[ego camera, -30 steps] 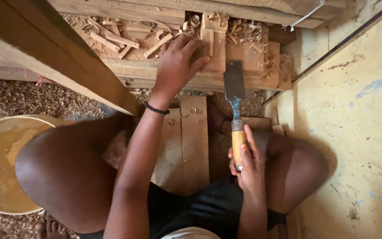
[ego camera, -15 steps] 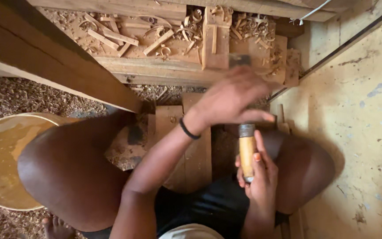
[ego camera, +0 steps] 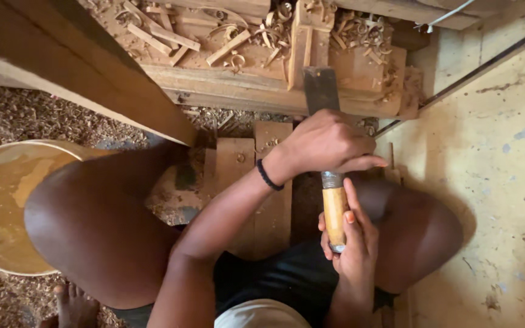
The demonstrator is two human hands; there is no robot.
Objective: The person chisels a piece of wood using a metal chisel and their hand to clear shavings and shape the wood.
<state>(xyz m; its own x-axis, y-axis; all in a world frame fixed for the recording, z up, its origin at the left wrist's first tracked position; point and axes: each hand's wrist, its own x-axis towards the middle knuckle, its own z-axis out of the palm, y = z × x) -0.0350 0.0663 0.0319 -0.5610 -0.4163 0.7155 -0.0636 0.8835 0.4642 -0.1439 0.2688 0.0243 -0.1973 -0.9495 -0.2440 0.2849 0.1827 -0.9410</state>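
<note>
A chisel with a broad dark steel blade [ego camera: 321, 90] and a yellow wooden handle [ego camera: 335, 209] points away from me toward a low wooden block [ego camera: 262, 91] strewn with shavings. My right hand [ego camera: 346, 238] grips the handle from below. My left hand [ego camera: 329, 144], with a dark band on its wrist, wraps over the chisel's neck just above the handle. The blade tip rests against the wooden block beside an upright strip of wood [ego camera: 308, 42].
A long plank [ego camera: 80, 67] slants across the upper left. A round tan basin [ego camera: 1, 206] sits on the sawdust floor at left. My bare knees flank short boards [ego camera: 271, 200] below the hands. A pale yellow wall [ego camera: 499, 182] rises at right.
My left hand has left the wooden block, swung back and closed over the chisel's neck. The chisel has shifted slightly and its blade now shows above the hand.
</note>
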